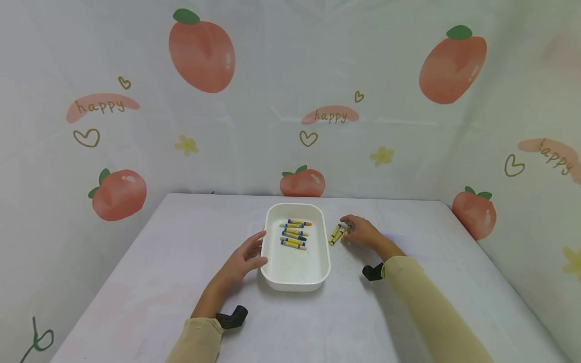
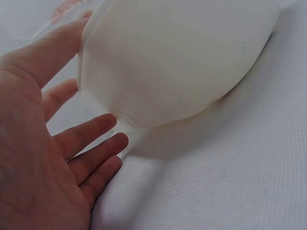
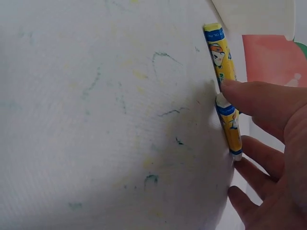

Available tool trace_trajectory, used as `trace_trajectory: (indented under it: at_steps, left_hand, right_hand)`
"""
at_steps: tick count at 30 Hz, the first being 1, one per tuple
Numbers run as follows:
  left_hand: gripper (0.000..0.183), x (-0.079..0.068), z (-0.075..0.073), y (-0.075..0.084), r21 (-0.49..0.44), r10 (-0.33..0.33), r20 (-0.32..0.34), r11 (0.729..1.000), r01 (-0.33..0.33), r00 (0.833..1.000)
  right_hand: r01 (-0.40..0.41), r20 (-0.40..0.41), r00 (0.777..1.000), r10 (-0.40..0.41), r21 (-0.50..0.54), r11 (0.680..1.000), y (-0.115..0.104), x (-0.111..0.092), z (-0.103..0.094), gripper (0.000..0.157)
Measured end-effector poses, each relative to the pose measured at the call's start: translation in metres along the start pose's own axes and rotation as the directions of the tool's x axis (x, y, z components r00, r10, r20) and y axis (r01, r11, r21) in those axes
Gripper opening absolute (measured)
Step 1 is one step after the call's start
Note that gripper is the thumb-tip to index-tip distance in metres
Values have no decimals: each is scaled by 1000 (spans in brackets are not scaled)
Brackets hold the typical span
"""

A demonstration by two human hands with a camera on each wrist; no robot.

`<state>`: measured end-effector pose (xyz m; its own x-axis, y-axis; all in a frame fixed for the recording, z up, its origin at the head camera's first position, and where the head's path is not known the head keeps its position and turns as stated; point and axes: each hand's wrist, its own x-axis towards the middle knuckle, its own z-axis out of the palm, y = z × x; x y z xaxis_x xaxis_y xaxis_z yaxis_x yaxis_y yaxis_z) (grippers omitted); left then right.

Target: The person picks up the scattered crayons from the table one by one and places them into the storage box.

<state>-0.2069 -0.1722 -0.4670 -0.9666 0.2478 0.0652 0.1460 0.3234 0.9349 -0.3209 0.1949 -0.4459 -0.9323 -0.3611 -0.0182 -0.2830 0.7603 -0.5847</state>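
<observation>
Beige-sleeved left hand [image 1: 239, 263], fingers spread, touched the white oblong plastic tray [image 1: 295, 275] on its right. The right hand [image 1: 363, 233] touched slim yellow-and-blue wax crayons [image 3: 229, 125]; whether gripping, I couldn't tell.

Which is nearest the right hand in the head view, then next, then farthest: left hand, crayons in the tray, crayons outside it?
1. Crayons outside: on the table, at the right hand.
2. Crayons inside: in the white tray, farther left.
3. Left hand: at the tray's left side.
</observation>
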Motion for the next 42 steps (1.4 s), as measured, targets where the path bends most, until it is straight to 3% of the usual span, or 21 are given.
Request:
trace_trajectory:
  at_steps: [10, 21, 30, 37, 42]
  left_hand:
    - [67, 0, 1, 1, -18, -27, -2, 999, 27, 1000]
    - [68, 1, 0, 0, 1, -10, -1, 1000, 10, 1000]
    - [69, 1, 0, -1, 0, -9, 6, 1000, 9, 1000]
    - [68, 1, 0, -1, -7, -3, 2, 1000, 3, 1000]
    - [68, 0, 0, 2, 0, -4, 2, 1000, 4, 1000]
  right_hand:
    - [5, -24, 1000, -6, -36, 999, 2, 1, 1, 55]
    - [-9, -21, 1000, 7, -102, 995, 5, -12, 0, 50]
    - [68, -48, 996, -72, -92, 993, 5, -24, 2, 35]
    - [83, -21, 996, -85, -66, 994, 2, -26, 6, 29]
    - [43, -4, 999, -43, -66, 997, -1, -27, 7, 25]
